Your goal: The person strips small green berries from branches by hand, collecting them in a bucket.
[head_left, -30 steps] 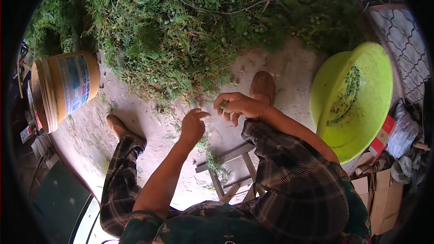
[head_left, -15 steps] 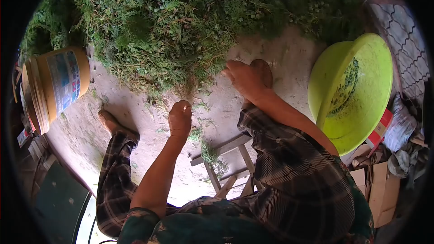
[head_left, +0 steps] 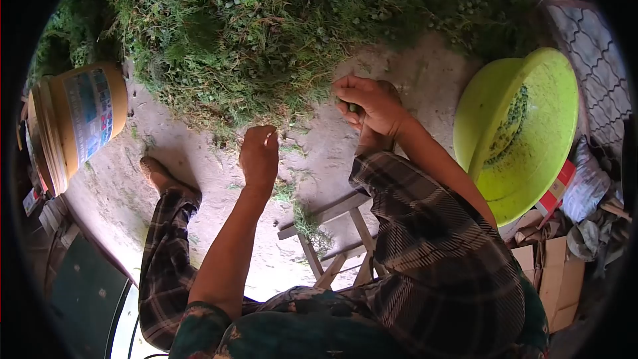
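Observation:
A large heap of green conifer sprigs (head_left: 246,46) with small round cones among the foliage fills the top of the view. My left hand (head_left: 259,159) is closed, its fingers curled at the heap's lower edge; what they hold, if anything, is hidden. To its right, my right hand (head_left: 377,105) is curled palm-inward just off the heap, above my knee. A small green cone (head_left: 354,108) shows between its thumb and fingers. The lime-green basin (head_left: 538,153) on the right leans on its side toward me, with small green cones inside.
A yellowish bucket (head_left: 113,106) with a label stands at left. Below my hands is a wooden stool frame (head_left: 325,216) with a loose sprig (head_left: 309,226) on it. A cardboard box (head_left: 561,279) and bags lie at lower right, beside wire mesh (head_left: 591,60).
My right hand has turned and curled inward, so the small green cone in it now shows. My left hand has moved slightly up and left, against the heap's edge.

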`<state>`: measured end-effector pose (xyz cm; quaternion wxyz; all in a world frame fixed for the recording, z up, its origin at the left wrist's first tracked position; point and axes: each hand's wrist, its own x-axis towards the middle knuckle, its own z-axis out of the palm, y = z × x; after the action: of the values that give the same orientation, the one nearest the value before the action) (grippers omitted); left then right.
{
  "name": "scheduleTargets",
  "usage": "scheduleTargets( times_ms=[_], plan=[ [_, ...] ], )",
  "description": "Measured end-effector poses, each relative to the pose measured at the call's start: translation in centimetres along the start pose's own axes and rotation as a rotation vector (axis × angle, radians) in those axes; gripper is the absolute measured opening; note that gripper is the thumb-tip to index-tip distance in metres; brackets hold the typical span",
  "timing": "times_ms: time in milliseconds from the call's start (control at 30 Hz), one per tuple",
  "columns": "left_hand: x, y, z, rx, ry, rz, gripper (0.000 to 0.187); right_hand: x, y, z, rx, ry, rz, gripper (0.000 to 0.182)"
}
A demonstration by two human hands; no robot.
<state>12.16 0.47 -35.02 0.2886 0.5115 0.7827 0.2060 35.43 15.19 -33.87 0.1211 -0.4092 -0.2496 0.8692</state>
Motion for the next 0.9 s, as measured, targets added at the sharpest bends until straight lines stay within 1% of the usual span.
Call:
scheduleTargets(
  times_ms=[33,67,133,167,200,233,267,300,367,400,467,500,533,567,600,633,667,700,733,767,800,867,900],
  plan=[
    [0.6,0.8,0.2,0.01,-0.051,-0.015,0.023,-0.4,0.2,0.2,0.283,-0.048,0.019,0.019],
    [1.1,1.4,0.6,0.008,-0.053,-0.016,0.023,-0.7,0.4,0.3,0.283,-0.046,0.021,0.019],
    [2.0,2.2,1.5,0.194,-0.176,0.17,0.026,-1.0,0.7,0.4,0.423,-0.154,-0.096,0.018],
    [2.3,2.3,1.9,0.282,-0.28,0.079,0.028,-1.2,0.7,0.3,0.421,-0.152,-0.095,0.018],
    [2.4,1.8,2.2,0.28,-0.279,0.082,0.028,-1.3,0.5,0.1,0.398,-0.054,-0.13,0.019],
    [2.6,0.8,2.6,0.244,-0.271,0.127,0.026,-1.5,0.3,-0.2,0.372,0.045,-0.169,0.021],
    [2.9,0.7,2.5,0.207,-0.264,0.17,0.025,-1.6,0.0,-0.8,0.369,0.047,-0.173,0.021],
    [3.0,0.7,2.3,0.203,-0.264,0.174,0.025,-1.7,-0.4,-1.5,0.395,0.107,-0.176,0.024],
    [2.6,1.1,1.4,0.093,-0.173,0.209,0.021,-2.1,-1.4,-2.1,0.404,0.229,-0.191,0.032],
    [2.2,1.4,0.9,0.088,-0.172,0.21,0.021,-2.1,-1.5,-2.3,0.4,0.231,-0.192,0.032],
    [1.2,1.9,0.0,-0.079,-0.202,-0.084,0.017,-1.8,-1.6,-2.8,-0.063,0.515,-0.196,0.029],
    [0.5,1.4,0.0,-0.102,-0.14,-0.002,0.016,-1.3,-1.3,-2.9,-0.064,0.517,-0.199,0.029],
    [0.0,0.7,0.3,-0.101,-0.142,0.001,0.016,-0.3,-0.6,-2.8,-0.577,0.6,-0.348,0.025],
    [-0.6,0.0,0.7,0.003,-0.151,0.041,0.016,0.6,0.1,-2.7,-1.095,0.659,-0.487,0.022],
    [-0.9,-0.2,0.7,0.108,-0.16,0.081,0.016,1.7,0.7,-2.5,-1.093,0.659,-0.487,0.022],
    [-1.1,-0.1,0.9,0.21,-0.242,0.055,0.015,2.9,1.2,-2.3,-1.437,0.645,-0.403,0.023],
    [-1.2,-0.2,1.2,0.211,-0.242,0.056,0.015,3.5,1.3,-2.1,-1.779,0.618,-0.303,0.025],
    [-1.3,-0.5,1.7,0.207,-0.249,0.065,0.014,3.8,1.4,-2.0,-1.777,0.621,-0.304,0.025],
    [-1.1,-0.6,2.0,0.203,-0.255,0.077,0.014,4.0,1.3,-2.1,-1.808,0.558,-0.306,0.024],
    [-0.8,-0.4,1.9,0.264,-0.33,0.053,0.015,4.1,0.9,-2.0,-1.84,0.493,-0.307,0.023],
    [-0.6,-0.8,1.9,0.265,-0.325,0.057,0.015,3.9,0.5,-1.9,-1.842,0.498,-0.313,0.023],
    [-0.4,-2.2,1.8,0.165,-0.312,0.149,0.014,2.8,-0.3,-1.8,-1.119,0.418,-0.363,0.02],
    [-0.1,-1.6,1.2,0.168,-0.309,0.152,0.014,2.1,-0.8,-1.6,-1.118,0.419,-0.369,0.02]
  ],
)
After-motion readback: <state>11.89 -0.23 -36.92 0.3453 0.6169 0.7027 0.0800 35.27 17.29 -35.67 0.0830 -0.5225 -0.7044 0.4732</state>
